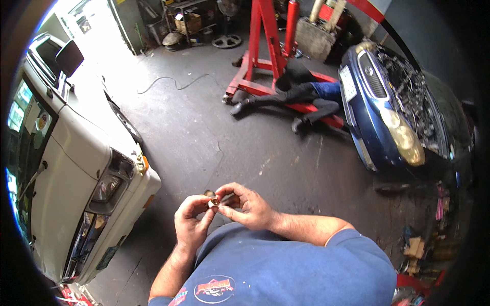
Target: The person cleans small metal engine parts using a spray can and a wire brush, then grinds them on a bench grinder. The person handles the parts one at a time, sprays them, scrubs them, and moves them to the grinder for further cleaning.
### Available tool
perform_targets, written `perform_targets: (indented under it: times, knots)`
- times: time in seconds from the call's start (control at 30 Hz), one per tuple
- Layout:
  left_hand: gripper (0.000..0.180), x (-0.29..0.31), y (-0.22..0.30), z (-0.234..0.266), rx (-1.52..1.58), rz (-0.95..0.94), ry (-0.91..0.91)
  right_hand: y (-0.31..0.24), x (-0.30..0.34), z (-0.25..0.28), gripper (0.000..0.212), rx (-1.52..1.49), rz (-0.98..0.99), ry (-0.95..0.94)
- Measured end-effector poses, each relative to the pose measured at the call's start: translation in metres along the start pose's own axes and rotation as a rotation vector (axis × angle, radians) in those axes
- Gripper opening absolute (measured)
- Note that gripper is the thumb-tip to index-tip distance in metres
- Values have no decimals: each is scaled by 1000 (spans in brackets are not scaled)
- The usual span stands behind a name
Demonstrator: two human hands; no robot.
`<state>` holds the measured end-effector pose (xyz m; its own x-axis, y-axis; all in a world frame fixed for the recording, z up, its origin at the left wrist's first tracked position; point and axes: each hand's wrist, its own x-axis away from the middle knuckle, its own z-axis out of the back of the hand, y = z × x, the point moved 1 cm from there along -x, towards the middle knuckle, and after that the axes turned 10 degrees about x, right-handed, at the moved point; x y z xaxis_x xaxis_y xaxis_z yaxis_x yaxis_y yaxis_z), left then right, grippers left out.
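The work looks to be in mid-course: the small part, coppery and pale, is held up in front of the body, off the floor, and has not been set down or fitted to either vehicle. The left hand pinches it between thumb and fingers from 9 o'clock; the right hand closes its fingertips on it from 3 o'clock, so the two hands meet around it. Whether its pieces are joined or separate is too small to tell, as is how much remains. Measured from the hands, the white vehicle bounds the space at 9 o'clock, its bumper corner nearest at about 10. The grey floor gives the widest room from 11 to 1 o'clock, up to the red hoist. A co-worker's legs lie towards 1 o'clock, beside the blue car at 2. Cardboard and clutter edge 3 to 4 o'clock.
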<state>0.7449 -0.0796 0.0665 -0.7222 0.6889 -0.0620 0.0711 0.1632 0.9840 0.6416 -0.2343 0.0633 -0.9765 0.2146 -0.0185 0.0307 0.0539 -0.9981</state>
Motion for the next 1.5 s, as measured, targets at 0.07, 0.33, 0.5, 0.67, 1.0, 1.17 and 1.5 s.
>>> perform_targets:
  times: [0.07,0.33,0.5,0.67,1.0,1.17,1.5]
  knots:
    - [29,-38,-5,22,-302,-173,2,11,-44,1,26,-171,-170,-87]
    - [23,-223,-3,74,209,7,-205,-5,-215,48,23,-172,-150,86]
    - [23,-317,38,104,50,-103,-282,-38,-296,63,22,-249,-53,112]
    - [25,-387,55,128,-68,-141,-291,-43,-370,75,22,-302,-31,116]
    - [26,-580,44,172,-510,-451,-150,-18,-578,153,16,-304,19,-37]
    - [17,-676,52,196,-563,-317,-61,-13,-700,190,17,-196,-73,-206]
    - [14,-825,23,246,-585,81,16,3,-862,233,21,173,-171,-183]
